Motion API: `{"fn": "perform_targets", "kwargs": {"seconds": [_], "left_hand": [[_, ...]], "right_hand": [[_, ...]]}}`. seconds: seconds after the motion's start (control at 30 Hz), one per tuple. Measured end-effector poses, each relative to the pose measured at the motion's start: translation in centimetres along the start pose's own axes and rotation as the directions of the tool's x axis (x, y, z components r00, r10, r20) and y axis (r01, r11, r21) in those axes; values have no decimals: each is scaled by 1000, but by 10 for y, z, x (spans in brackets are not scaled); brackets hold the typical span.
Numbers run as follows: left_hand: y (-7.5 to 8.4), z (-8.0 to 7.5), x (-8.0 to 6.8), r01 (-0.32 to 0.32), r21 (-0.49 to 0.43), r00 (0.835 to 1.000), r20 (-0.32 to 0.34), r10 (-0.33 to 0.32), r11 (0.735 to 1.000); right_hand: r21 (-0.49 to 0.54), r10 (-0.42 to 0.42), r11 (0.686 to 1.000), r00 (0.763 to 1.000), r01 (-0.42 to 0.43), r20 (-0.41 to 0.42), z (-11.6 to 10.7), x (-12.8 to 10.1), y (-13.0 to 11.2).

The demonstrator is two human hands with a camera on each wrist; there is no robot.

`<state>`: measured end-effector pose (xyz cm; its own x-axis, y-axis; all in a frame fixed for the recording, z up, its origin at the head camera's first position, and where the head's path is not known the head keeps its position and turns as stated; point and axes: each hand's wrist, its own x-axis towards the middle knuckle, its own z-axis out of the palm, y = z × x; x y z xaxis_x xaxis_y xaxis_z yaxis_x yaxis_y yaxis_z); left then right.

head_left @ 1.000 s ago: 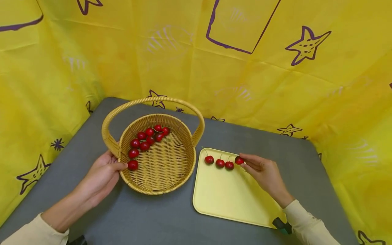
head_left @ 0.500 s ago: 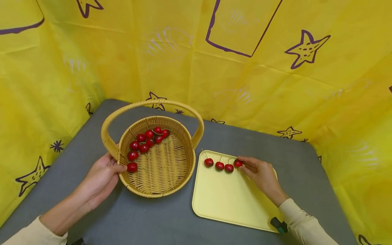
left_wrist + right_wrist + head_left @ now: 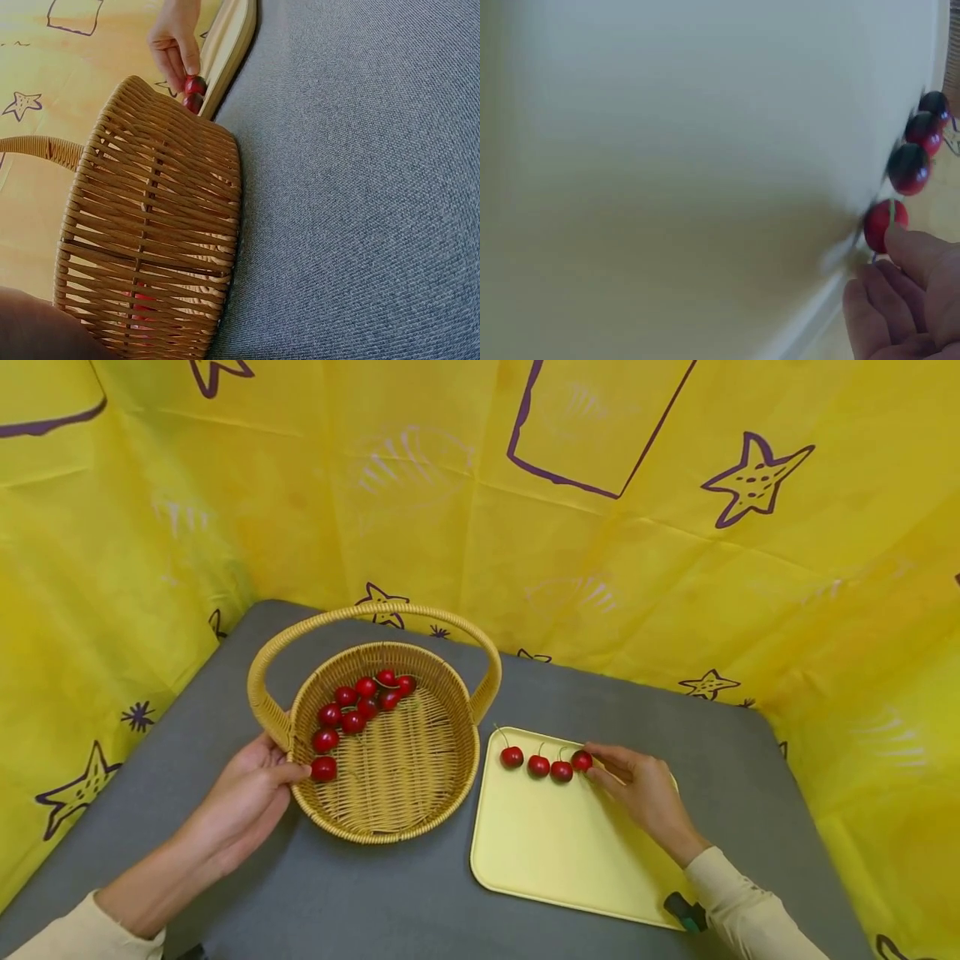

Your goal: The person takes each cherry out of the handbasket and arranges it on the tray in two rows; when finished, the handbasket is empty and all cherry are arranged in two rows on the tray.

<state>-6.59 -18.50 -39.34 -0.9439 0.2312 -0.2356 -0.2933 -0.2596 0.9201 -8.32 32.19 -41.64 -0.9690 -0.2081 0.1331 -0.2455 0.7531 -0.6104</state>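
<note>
My left hand (image 3: 247, 793) grips the left side of a round wicker basket (image 3: 405, 760), its thumb over the rim. Several red cherries (image 3: 353, 722) lie along the basket's left and back inside; one (image 3: 324, 768) is close to that thumb. At the back of a pale yellow tray (image 3: 547, 843), my right hand (image 3: 641, 789) pinches a cherry (image 3: 581, 761) between thumb and fingertips. In the right wrist view the thumb is against this cherry (image 3: 883, 225), by its green stem. Three other cherries (image 3: 537, 766) stand in a row to its left, stems up.
The basket's tall arched handle (image 3: 382, 609) rises over it. A grey cloth-covered table (image 3: 360, 893) lies beneath, with a narrow gap between basket and tray. Yellow printed fabric (image 3: 450, 527) hangs behind and at both sides. A dark device (image 3: 684, 910) sits by the right cuff.
My right hand has brought its cherry slightly left and down onto the tray, at the right end of the row. The left hand keeps its place on the basket.
</note>
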Motion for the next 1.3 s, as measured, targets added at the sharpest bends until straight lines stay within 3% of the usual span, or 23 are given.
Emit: {"fn": "perform_targets", "kwargs": {"seconds": [0.17,0.3,0.47,0.57,0.8,1.07,1.17,1.3], "left_hand": [[1,0,0,-11,-6,1000,8,11,1000],[0,0,-1,-12,-15,1000,10,13,1000],[-1,3,-5,-13,-23,1000,-11,12,1000],[-3,5,-6,-9,-35,1000,-26,8,999],[4,10,-6,-14,-53,998,-54,12,999],[8,15,0,19,-78,997,-71,-24,997],[8,16,-2,26,-91,996,-87,-34,996],[12,16,-5,13,-94,994,-106,-23,995]], "right_hand": [[-24,-21,1000,999,20,-38,-14,0,-11],[15,-37,999,998,38,-55,-29,-2,-31],[104,-76,991,993,85,-89,-36,3,-65],[204,-116,970,988,136,-104,-34,8,-90],[444,-240,861,968,247,-73,-7,32,-151],[633,-292,749,955,196,49,40,66,-195],[674,-302,722,948,157,103,58,74,-206],[666,-323,733,933,141,158,78,84,-218]]}}
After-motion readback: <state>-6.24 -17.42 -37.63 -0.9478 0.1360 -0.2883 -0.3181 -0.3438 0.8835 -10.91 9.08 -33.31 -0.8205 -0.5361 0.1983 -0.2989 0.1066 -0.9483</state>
